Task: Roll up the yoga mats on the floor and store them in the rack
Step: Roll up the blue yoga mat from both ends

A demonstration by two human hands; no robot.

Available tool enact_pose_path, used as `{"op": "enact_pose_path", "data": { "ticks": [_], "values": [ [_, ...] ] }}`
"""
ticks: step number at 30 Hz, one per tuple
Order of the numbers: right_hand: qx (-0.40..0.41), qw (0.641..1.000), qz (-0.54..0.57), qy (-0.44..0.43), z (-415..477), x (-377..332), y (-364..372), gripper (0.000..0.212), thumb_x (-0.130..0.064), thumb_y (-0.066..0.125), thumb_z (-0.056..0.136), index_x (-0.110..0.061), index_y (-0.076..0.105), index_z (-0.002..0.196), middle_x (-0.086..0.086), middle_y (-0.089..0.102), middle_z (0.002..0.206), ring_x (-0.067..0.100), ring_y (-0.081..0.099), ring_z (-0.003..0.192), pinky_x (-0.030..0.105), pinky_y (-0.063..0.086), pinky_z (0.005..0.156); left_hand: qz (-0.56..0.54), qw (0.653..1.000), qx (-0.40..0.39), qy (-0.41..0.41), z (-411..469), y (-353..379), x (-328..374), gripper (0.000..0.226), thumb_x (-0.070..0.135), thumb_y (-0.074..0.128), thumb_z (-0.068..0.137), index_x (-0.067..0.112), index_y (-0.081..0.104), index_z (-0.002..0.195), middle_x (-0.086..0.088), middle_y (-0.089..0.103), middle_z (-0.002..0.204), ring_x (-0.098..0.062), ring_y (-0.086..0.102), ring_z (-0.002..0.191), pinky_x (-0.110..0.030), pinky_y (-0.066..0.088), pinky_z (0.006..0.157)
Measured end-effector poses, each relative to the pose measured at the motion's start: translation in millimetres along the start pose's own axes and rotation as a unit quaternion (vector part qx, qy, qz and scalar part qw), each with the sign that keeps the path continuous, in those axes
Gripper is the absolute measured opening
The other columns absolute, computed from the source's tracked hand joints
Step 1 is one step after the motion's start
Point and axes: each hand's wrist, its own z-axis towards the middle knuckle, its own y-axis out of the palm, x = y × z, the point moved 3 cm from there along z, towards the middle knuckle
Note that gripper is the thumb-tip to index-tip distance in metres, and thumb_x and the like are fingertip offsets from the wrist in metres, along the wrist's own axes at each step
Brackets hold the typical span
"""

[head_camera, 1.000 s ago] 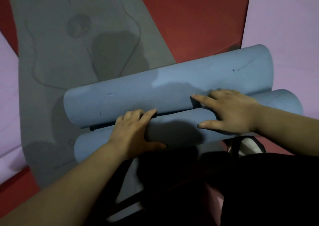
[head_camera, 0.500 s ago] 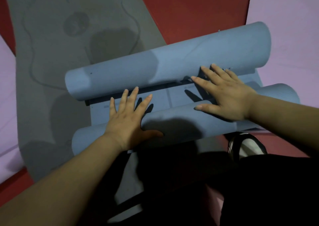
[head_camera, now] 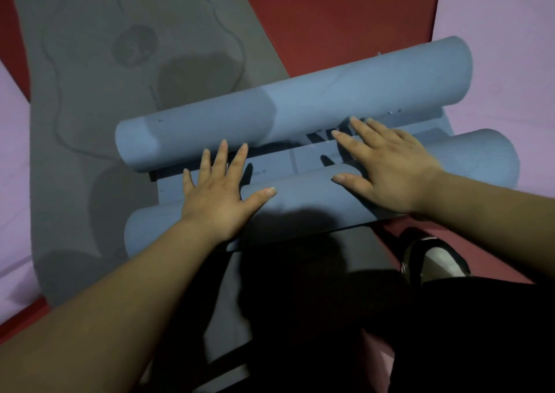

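Note:
A blue yoga mat (head_camera: 300, 104) lies across the middle, curled into a roll at each end. The far roll is thick; the near roll (head_camera: 465, 158) lies under my palms. A flat strip of mat (head_camera: 270, 167) shows between the two rolls. My left hand (head_camera: 219, 194) rests flat on the near roll, fingers spread and reaching toward the far roll. My right hand (head_camera: 387, 167) lies flat on the near roll too, its fingertips touching the far roll. A grey yoga mat (head_camera: 105, 77) with a line pattern lies unrolled beneath, stretching away to the upper left.
Red floor (head_camera: 345, 17) shows between the mats. Pink mats lie flat at the right (head_camera: 495, 17) and the left edge (head_camera: 12, 167). My shoe (head_camera: 435, 260) is at the lower right beside my dark trousers. No rack is in view.
The two rolls, touching a second ago, have parted, with the far roll shifted away and a flat strip showing between them. Both hands have flattened with fingers spread.

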Motion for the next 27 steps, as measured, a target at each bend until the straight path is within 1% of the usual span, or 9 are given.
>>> {"op": "enact_pose_path", "data": {
  "ticks": [3, 8, 10, 13, 17, 20, 24, 27],
  "values": [
    [-0.015, 1.000, 0.004, 0.001, 6, 4, -3, 0.087, -0.085, 0.008, 0.089, -0.038, -0.002, 0.162, 0.006, 0.006, 0.172, 0.028, 0.009, 0.158, 0.052, 0.021, 0.124, 0.006, 1.000, 0.000, -0.004, 1, -1, 1, 0.099, 0.097, 0.011, 0.078, 0.045, -0.015, 0.158, 0.003, -0.019, 0.170, -0.025, -0.017, 0.156, -0.062, -0.004, 0.124],
    [-0.026, 1.000, 0.006, 0.002, 16, 7, -5, 0.090, -0.087, 0.007, 0.087, -0.039, -0.006, 0.162, 0.006, 0.002, 0.172, 0.029, 0.007, 0.158, 0.052, 0.018, 0.125, 0.010, 1.000, 0.010, -0.003, -2, -8, 6, 0.094, 0.093, 0.009, 0.081, 0.044, -0.013, 0.158, 0.002, -0.019, 0.170, -0.028, -0.016, 0.156, -0.062, -0.002, 0.124],
    [-0.023, 1.000, 0.009, 0.006, 22, 9, -6, 0.090, -0.088, 0.010, 0.087, -0.039, -0.006, 0.162, 0.006, 0.000, 0.172, 0.029, 0.006, 0.158, 0.052, 0.018, 0.125, 0.021, 1.000, -0.002, 0.022, -12, -5, 11, 0.095, 0.094, 0.005, 0.078, 0.045, -0.015, 0.157, 0.004, -0.023, 0.168, -0.027, -0.017, 0.156, -0.062, -0.003, 0.124],
    [-0.025, 1.000, 0.017, 0.009, 25, 10, -5, 0.089, -0.087, 0.013, 0.089, -0.039, -0.006, 0.162, 0.006, -0.002, 0.172, 0.029, 0.004, 0.158, 0.052, 0.016, 0.125, 0.052, 0.997, -0.020, 0.044, -23, 3, 15, 0.102, 0.098, -0.003, 0.070, 0.046, -0.015, 0.157, 0.005, -0.025, 0.168, -0.028, -0.015, 0.156, -0.063, 0.002, 0.124],
    [-0.010, 1.000, 0.007, 0.008, 21, 7, -9, 0.089, -0.085, 0.009, 0.089, -0.037, 0.000, 0.163, 0.009, 0.005, 0.172, 0.031, 0.010, 0.157, 0.051, 0.020, 0.125, 0.035, 0.999, -0.016, 0.038, -10, -1, 14, 0.099, 0.098, 0.005, 0.073, 0.047, -0.015, 0.157, 0.005, -0.021, 0.169, -0.029, -0.014, 0.157, -0.063, 0.003, 0.123],
    [-0.010, 1.000, -0.014, 0.017, 13, 5, -8, 0.089, -0.084, 0.003, 0.088, -0.036, 0.002, 0.163, 0.007, 0.010, 0.171, 0.029, 0.015, 0.157, 0.051, 0.023, 0.123, 0.025, 0.999, -0.016, 0.036, 1, -8, 13, 0.097, 0.096, 0.011, 0.076, 0.048, -0.013, 0.157, 0.005, -0.018, 0.170, -0.029, -0.012, 0.157, -0.063, 0.001, 0.124],
    [-0.012, 1.000, -0.004, 0.022, 16, 7, -10, 0.091, -0.085, 0.002, 0.086, -0.036, 0.004, 0.163, 0.006, 0.014, 0.171, 0.028, 0.018, 0.156, 0.051, 0.024, 0.123, 0.022, 0.999, -0.025, 0.027, 10, -14, 14, 0.097, 0.096, 0.011, 0.077, 0.047, -0.012, 0.157, 0.004, -0.020, 0.170, -0.029, -0.011, 0.157, -0.062, 0.000, 0.124],
    [-0.018, 1.000, -0.005, 0.019, 21, 9, -11, 0.093, -0.086, 0.002, 0.084, -0.037, 0.002, 0.162, 0.006, 0.013, 0.171, 0.028, 0.017, 0.156, 0.050, 0.024, 0.123, 0.005, 1.000, -0.022, 0.005, 4, -15, 16, 0.095, 0.093, 0.012, 0.079, 0.046, -0.012, 0.158, 0.003, -0.021, 0.169, -0.028, -0.016, 0.156, -0.061, -0.004, 0.124]
  ]
}}
